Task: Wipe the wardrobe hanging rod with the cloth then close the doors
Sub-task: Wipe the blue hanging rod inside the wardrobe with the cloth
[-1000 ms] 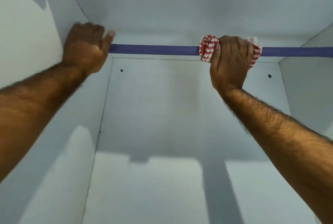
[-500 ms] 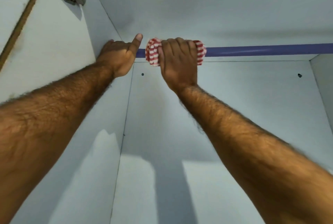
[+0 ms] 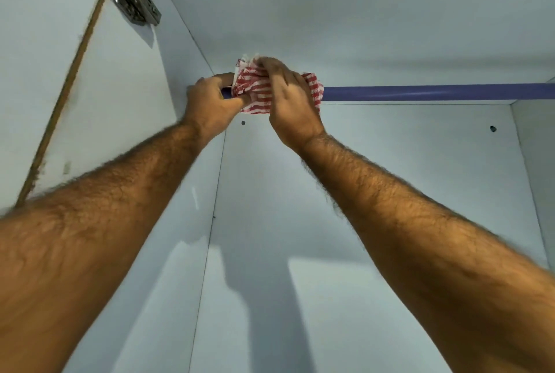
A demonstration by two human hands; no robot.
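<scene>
A blue hanging rod [image 3: 420, 93] runs across the top of the white wardrobe. Near its left end a red and white striped cloth [image 3: 255, 91] is bunched around it. My right hand [image 3: 289, 99] grips the cloth from the right and over the top. My left hand [image 3: 211, 102] is at the rod's left end by the side wall, its thumb and fingers pinching the cloth's left edge. The part of the rod under the cloth and hands is hidden.
The wardrobe's left side wall [image 3: 180, 162] is close beside my left hand. A metal hinge [image 3: 132, 3] sits at the top left on the open door [image 3: 45, 72]. The back panel [image 3: 390, 192] has two small holes, and the right side wall [image 3: 537, 162] is at the far right.
My right hand slid the cloth left along the rod to its left end. My left hand came off the side wall and took hold of the cloth's left edge.
</scene>
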